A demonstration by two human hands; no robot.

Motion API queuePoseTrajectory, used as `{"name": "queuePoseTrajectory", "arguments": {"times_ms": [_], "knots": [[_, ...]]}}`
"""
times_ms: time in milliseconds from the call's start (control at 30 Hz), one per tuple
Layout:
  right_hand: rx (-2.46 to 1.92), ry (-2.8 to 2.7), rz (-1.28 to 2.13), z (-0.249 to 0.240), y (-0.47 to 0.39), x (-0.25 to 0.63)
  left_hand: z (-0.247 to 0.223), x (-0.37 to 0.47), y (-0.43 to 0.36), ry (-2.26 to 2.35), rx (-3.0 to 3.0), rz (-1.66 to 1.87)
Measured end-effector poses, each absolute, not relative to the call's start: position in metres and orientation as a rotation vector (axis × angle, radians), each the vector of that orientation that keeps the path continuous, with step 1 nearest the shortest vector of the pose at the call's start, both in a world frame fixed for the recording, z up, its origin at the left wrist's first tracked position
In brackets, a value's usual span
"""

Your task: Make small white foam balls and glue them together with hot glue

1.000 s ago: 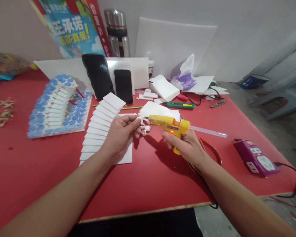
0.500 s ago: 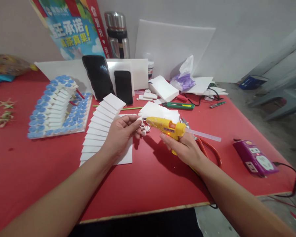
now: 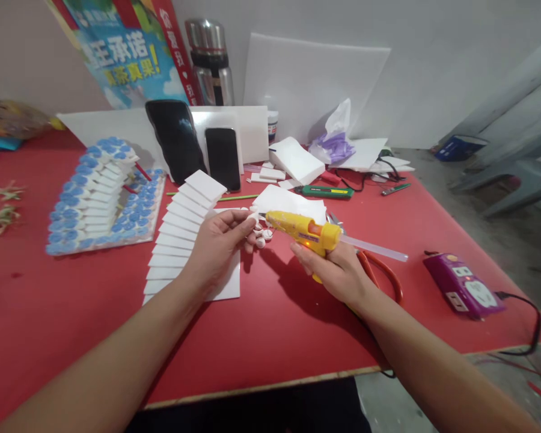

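My right hand [image 3: 336, 267] is wrapped round the grip of a yellow hot glue gun [image 3: 297, 231], with a clear glue stick [image 3: 374, 247] jutting from its back. Between thumb and fingers my left hand [image 3: 228, 240] pinches a small white piece [image 3: 254, 217], right at the gun's nozzle. Its exact shape is partly hidden by the fingers. Below lie several small white round pieces [image 3: 261, 242]. A curved staircase of white foam-board steps [image 3: 174, 237] stands beside my left hand, on a white base board [image 3: 228, 287].
A finished-looking blue-and-white stair model [image 3: 79, 201] sits at left. Two phones [image 3: 223, 157] lean at the back near a steel flask [image 3: 210, 60]. A green utility knife [image 3: 327, 192], red-handled pliers [image 3: 383, 270] and a purple power socket [image 3: 462, 285] lie to the right.
The view has shifted slightly. Both hands keep nearly the same pose, with the glue gun's nozzle still at the small white piece.
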State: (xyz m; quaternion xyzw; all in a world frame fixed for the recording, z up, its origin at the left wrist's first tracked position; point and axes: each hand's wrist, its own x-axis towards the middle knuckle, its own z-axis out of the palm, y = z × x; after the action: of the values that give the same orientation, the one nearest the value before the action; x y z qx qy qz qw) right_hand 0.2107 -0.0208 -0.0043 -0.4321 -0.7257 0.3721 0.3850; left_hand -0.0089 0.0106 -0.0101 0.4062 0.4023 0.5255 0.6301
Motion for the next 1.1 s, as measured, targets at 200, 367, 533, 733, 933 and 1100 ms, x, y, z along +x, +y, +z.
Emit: {"name": "queuePoseTrajectory", "arguments": {"times_ms": [200, 367, 533, 733, 933, 1100], "knots": [[-1.100, -1.865, 0.906, -0.0026, -0.0206, 0.2086, -0.0099, -0.0103, 0.0106, 0.957, 0.989, 1.185], [-1.104, -1.835, 0.903, -0.0011, -0.0207, 0.2077, -0.0122, -0.0114, 0.0113, 0.934, 0.978, 1.193], [-1.116, -1.807, 0.902, -0.0001, -0.0202, 0.2086, -0.0106, -0.0093, 0.0109, 0.920, 0.923, 1.207], [-1.121, -1.810, 0.903, 0.0005, -0.0220, 0.2072, -0.0105, -0.0091, 0.0138, 0.903, 0.846, 1.221], [-1.143, -1.859, 0.916, -0.0036, -0.0236, 0.2051, -0.0141, -0.0110, 0.0154, 0.902, 0.832, 1.227], [-1.152, -1.848, 0.906, -0.0039, -0.0225, 0.2067, -0.0136, -0.0119, 0.0155, 0.892, 0.810, 1.208]]}}
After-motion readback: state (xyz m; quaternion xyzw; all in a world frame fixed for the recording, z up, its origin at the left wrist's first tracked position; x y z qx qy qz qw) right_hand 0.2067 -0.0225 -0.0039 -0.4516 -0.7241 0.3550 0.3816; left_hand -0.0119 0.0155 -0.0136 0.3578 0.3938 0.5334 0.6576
